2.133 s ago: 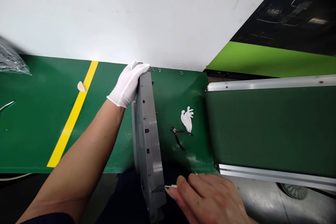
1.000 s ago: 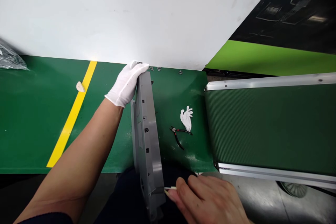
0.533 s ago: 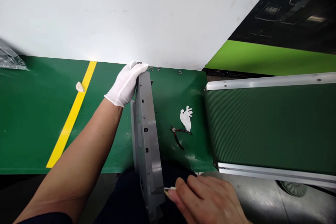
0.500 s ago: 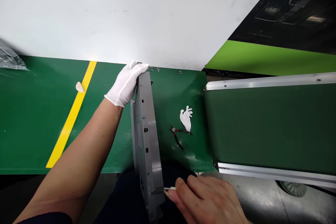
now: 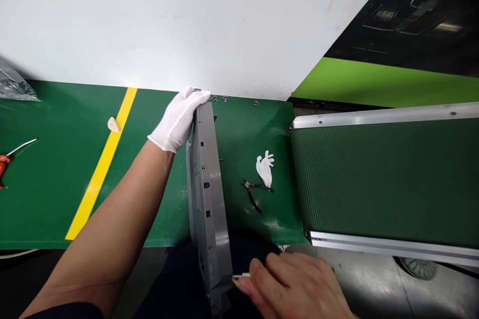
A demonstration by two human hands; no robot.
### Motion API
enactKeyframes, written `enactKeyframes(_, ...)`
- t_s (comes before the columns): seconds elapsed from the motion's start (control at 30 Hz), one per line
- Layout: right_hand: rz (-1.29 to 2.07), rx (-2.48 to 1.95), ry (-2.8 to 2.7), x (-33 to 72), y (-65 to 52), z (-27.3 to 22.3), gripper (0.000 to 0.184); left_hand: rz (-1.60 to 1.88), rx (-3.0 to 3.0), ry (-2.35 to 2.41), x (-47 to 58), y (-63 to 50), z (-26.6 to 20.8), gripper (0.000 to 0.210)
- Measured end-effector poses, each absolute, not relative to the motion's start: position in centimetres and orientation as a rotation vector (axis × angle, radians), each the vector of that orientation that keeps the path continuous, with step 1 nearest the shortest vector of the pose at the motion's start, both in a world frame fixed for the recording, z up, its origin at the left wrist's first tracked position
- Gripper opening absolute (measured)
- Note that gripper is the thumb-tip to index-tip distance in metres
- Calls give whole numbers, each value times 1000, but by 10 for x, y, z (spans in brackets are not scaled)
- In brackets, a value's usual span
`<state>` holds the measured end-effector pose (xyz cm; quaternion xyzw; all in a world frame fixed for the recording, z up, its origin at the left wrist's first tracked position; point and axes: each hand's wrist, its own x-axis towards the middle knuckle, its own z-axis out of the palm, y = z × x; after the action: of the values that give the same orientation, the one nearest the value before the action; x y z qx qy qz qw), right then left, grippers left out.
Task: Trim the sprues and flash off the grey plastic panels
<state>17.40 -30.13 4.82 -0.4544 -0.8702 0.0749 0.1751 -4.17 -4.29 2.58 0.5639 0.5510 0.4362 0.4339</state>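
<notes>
A long grey plastic panel [image 5: 208, 194] stands on its edge across the green table [image 5: 52, 179], reaching from the white wall toward me. My left hand [image 5: 177, 118], in a white glove, grips the panel's far end. My bare right hand [image 5: 295, 286] is at the panel's near end and pinches a small white piece [image 5: 241, 276] against it. The fingertips of that hand are partly hidden by the panel's edge.
Black pliers [image 5: 255, 192] and a loose white glove [image 5: 265, 168] lie right of the panel. A ribbed green conveyor [image 5: 385, 179] with metal rails fills the right. A yellow stripe [image 5: 103, 164], a small beige piece [image 5: 113, 124], an orange-handled tool [image 5: 7, 157] and a plastic bag [image 5: 13, 87] lie left.
The view shifted slightly, so the orange-handled tool now shows at the left edge. My right hand and the white piece sit a little lower at the panel's near end. The left hand keeps its grip.
</notes>
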Motion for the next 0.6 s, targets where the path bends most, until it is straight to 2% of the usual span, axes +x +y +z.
enactKeyframes(0.13, 431, -1289, -2356, 177, -300, 45, 33, 1091, 1347, 1418, -42, -43, 27, 22)
enactKeyframes(0.33, 1404, -1464, -1720, 155, -287, 43, 33, 1113, 1284, 1350, -44, -43, 29, 22)
enactKeyframes(0.43, 1760, -1600, -1440, 137, -275, 38, 52, 1106, 1224, 1310, -46, -43, 29, 26)
enactKeyframes(0.5, 1871, -1562, -1234, 132, -263, 31, 59, 1117, 1204, 1277, -49, -42, 29, 29)
enactKeyframes(0.6, 1783, -1480, -819, 135, -246, 21, 55, 1130, 1208, 1249, -55, -41, 27, 27)
